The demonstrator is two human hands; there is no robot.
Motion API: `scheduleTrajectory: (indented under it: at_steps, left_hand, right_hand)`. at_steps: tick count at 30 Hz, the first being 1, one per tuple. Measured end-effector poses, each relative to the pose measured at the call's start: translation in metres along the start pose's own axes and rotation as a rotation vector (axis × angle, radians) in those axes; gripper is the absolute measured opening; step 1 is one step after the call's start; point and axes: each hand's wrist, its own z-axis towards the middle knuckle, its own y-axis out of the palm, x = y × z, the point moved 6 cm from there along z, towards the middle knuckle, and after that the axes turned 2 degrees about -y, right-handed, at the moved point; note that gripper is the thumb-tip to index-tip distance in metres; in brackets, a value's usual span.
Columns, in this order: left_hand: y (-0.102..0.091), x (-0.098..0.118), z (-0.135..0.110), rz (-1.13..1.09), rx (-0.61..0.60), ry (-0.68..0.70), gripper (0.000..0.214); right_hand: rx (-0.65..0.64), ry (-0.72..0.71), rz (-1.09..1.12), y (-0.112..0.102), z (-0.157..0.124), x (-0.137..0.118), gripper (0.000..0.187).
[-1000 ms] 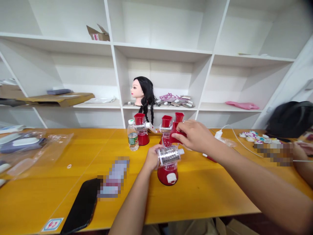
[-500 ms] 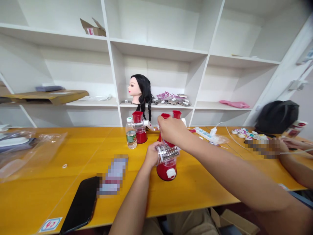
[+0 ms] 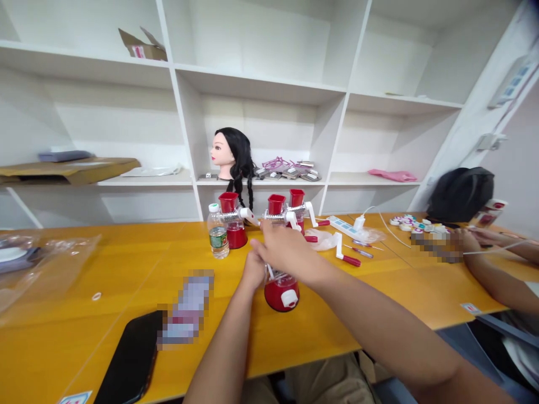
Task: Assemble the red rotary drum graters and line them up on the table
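A rotary grater with a red base and a white knob stands upright before me on the table. My left hand is closed at the left side of its drum housing, with most fingers out of sight. Crossing in front, my right hand curls over the same part and meets the left hand; its fingertips are hidden. Between them the hands cover the metal drum and the middle of the grater. Just behind stand more red graters, one at the left beside a water bottle.
A loose crank handle, screwdrivers and a power strip lie to the right. Left are a black phone and plastic packaging. A mannequin head sits on the shelf. Another person's hands are far right.
My right hand has come down from the grater's top to its drum, beside my left hand. The view has turned slightly right, and the loose crank handle now shows.
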Motion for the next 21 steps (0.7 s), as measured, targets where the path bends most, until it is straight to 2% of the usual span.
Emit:
scheduleTrajectory:
  at_steps: [3, 6, 9, 11, 13, 15, 17, 18, 19, 21]
  left_hand:
    - [-0.002, 0.001, 0.001, 0.009, -0.003, 0.017, 0.016]
    - [-0.001, 0.001, 0.001, 0.009, -0.008, 0.002, 0.017]
    - [0.001, -0.002, 0.0, -0.004, -0.019, -0.037, 0.021]
    - [0.003, -0.004, 0.0, -0.027, -0.027, -0.079, 0.027]
    - [0.005, -0.007, -0.001, -0.059, -0.022, -0.124, 0.036]
    - [0.005, -0.009, -0.001, -0.096, 0.0, -0.161, 0.044]
    - [0.004, -0.01, -0.001, -0.122, 0.015, -0.186, 0.048]
    - [0.004, -0.011, -0.001, -0.131, 0.018, -0.192, 0.048]
    - [0.004, -0.011, -0.001, -0.137, 0.017, -0.196, 0.048]
    - [0.004, -0.011, -0.001, -0.139, 0.011, -0.201, 0.045]
  right_hand:
    - [-0.015, -0.038, 0.048, 0.008, -0.009, 0.001, 0.044]
    - [-0.011, -0.063, 0.092, 0.006, -0.014, 0.003, 0.049]
    - [0.133, -0.105, 0.227, -0.013, -0.018, 0.016, 0.051]
    - [0.31, -0.107, 0.338, -0.026, -0.024, 0.045, 0.048]
    - [0.408, -0.021, 0.438, -0.023, -0.029, 0.098, 0.046]
    - [0.334, 0.174, 0.468, 0.005, -0.032, 0.166, 0.042]
    - [0.111, 0.468, 0.352, 0.051, -0.041, 0.237, 0.042]
    - [0.039, 0.542, 0.324, 0.073, -0.046, 0.264, 0.044]
    - [-0.014, 0.581, 0.308, 0.094, -0.052, 0.285, 0.045]
    - [-0.099, 0.619, 0.279, 0.132, -0.061, 0.31, 0.047]
